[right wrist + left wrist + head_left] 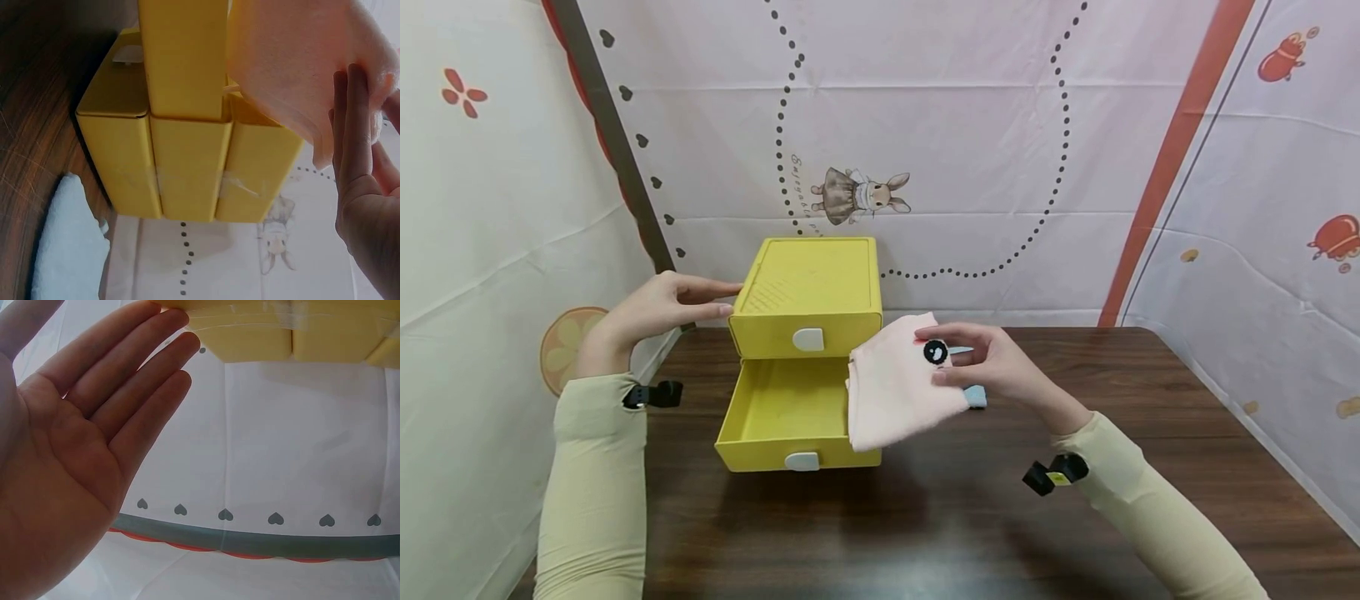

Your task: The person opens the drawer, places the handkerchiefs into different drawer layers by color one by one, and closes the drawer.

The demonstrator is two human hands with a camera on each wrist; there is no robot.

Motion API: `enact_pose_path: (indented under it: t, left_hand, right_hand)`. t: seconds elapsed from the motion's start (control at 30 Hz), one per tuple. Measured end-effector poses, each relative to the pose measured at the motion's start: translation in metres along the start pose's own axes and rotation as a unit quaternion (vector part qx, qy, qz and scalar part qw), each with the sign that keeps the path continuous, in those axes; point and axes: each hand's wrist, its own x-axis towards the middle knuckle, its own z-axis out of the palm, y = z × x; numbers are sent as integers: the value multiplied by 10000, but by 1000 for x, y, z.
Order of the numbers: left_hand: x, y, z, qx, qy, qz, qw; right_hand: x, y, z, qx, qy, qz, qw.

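A yellow drawer unit point(808, 275) of three stacked boxes stands on the table, its middle drawer point(797, 454) pulled out. My left hand point(658, 308) is at the unit's upper left side, its fingers point(144, 394) straight and the tips at the yellow wall. Between thumb and fingers, my right hand point(985, 358) pinches a folded pink cloth point(898, 387) with a black round patch. The cloth hangs over the right side of the pulled-out drawer and hides part of it. Behind the right hand lies a light blue cloth point(72, 244), mostly hidden in the head view.
The dark wooden table point(1000, 525) extends to the front and right. A printed fabric sheet point(970, 150) hangs close behind the unit and along both sides. White tabs point(808, 339) serve as handles on the drawer fronts.
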Motion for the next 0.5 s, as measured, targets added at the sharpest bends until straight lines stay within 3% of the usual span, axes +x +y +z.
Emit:
enact_pose_path:
  t: [0.5]
  left_hand:
    - [0, 1, 0, 28, -2, -1, 10000]
  right_hand:
    - [14, -4, 15, -105, -37, 381, 9992]
